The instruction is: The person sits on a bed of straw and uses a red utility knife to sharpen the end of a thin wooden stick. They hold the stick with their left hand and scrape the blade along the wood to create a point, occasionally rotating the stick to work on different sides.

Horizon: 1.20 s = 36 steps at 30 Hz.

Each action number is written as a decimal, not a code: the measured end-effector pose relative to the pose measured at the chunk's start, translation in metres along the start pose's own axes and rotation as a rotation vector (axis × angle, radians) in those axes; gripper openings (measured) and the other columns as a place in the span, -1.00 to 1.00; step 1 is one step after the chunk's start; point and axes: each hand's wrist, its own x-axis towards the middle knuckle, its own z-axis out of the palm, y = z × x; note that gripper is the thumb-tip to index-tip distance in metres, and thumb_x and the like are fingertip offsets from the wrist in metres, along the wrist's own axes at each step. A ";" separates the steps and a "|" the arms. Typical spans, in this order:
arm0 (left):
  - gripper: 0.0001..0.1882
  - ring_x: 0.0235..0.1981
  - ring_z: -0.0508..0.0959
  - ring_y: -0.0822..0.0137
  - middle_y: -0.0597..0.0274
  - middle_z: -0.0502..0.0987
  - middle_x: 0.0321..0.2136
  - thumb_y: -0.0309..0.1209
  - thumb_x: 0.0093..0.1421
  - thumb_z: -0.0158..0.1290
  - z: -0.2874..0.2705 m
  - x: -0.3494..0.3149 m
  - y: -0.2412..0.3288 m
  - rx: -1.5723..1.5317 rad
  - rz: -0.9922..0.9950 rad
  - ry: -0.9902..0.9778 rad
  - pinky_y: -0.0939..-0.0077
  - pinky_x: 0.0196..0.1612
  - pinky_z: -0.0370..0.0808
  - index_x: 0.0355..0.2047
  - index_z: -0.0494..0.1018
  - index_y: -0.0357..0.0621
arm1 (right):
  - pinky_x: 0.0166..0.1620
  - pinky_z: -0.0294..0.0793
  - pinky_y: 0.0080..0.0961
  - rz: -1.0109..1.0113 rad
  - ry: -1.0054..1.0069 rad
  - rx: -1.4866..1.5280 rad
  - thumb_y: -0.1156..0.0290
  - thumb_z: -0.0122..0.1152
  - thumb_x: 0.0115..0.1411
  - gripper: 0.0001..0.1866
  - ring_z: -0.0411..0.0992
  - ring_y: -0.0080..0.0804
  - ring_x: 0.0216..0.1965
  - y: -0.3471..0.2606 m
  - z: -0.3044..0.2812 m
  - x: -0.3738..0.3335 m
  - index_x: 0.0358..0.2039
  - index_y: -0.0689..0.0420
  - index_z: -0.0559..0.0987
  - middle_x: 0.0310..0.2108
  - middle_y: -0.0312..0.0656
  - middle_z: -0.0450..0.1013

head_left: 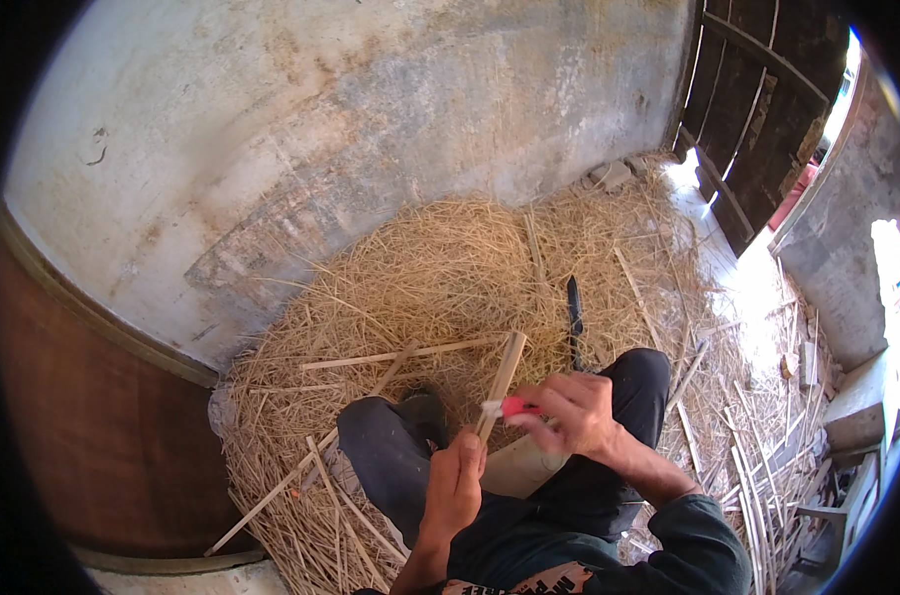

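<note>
One plastered wall point(420, 109), pale and stained, stood along the far side of the straw bed point(450, 248). The straw bed itself, yellow and loosely heaped, spread over the floor. One brown panel point(113, 397), framed along its upper edge, stood left of the straw bed. One dark slatted door point(797, 59), light showing through its gaps, stood beyond the far right corner of the straw bed. One pair of legs point(376, 436), in dark trousers and bent at the knees, occupied the near side of the straw bed. One long, thin slat point(450, 347) lay across the near part of the straw bed. One wooden strip point(506, 367), slanted, was held over the same near part. One left hand point(454, 486), its fingers closed round the strip's lower portion. One right hand point(581, 415), slightly blurred, its fingers curled round a small red tool point(517, 406). One dark, blade-shaped piece point(574, 302), point outward, right of the straw bed's middle. The red tool's pale end met the strip in view; contact could not be told.
</note>
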 end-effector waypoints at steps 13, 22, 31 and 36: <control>-0.47 -0.60 0.18 0.48 0.35 0.20 -0.64 -0.09 0.64 -0.28 -0.004 -0.014 -0.001 0.069 -0.026 0.006 0.42 -0.48 0.13 -0.45 0.28 -0.17 | -0.45 0.58 -0.46 0.125 0.115 0.032 0.37 0.57 0.12 -0.80 0.63 -0.38 -0.49 0.032 -0.028 0.020 -0.24 0.08 0.77 -0.43 -0.21 0.66; -0.54 -0.59 0.52 -0.11 -0.04 0.42 -0.64 -0.19 0.61 -0.26 0.005 0.006 0.015 0.281 0.081 0.087 0.06 -0.46 0.36 -0.34 0.36 -0.28 | -0.57 0.42 -0.42 0.018 -0.057 0.051 0.13 0.59 0.08 -0.65 0.48 -0.40 -0.63 -0.001 0.001 -0.003 -0.20 0.03 0.74 -0.57 -0.36 0.46; -0.46 -0.63 0.31 0.34 0.19 0.28 -0.65 -0.09 0.63 -0.28 0.009 -0.001 0.012 0.189 0.081 0.135 0.36 -0.50 0.24 -0.44 0.30 -0.21 | -0.55 0.44 -0.41 -0.001 0.001 0.016 0.22 0.60 0.08 -0.73 0.49 -0.36 -0.62 0.014 -0.008 0.010 -0.25 0.03 0.76 -0.54 -0.33 0.54; -0.47 -0.62 0.29 0.41 0.25 0.30 -0.64 -0.11 0.62 -0.24 0.005 -0.029 0.005 0.156 -0.021 0.028 0.38 -0.49 0.24 -0.48 0.30 -0.17 | -0.44 0.52 -0.42 0.376 0.363 -0.137 0.37 0.46 0.24 -0.83 0.58 -0.34 -0.55 0.063 -0.038 0.043 -0.20 0.14 0.76 -0.47 -0.14 0.64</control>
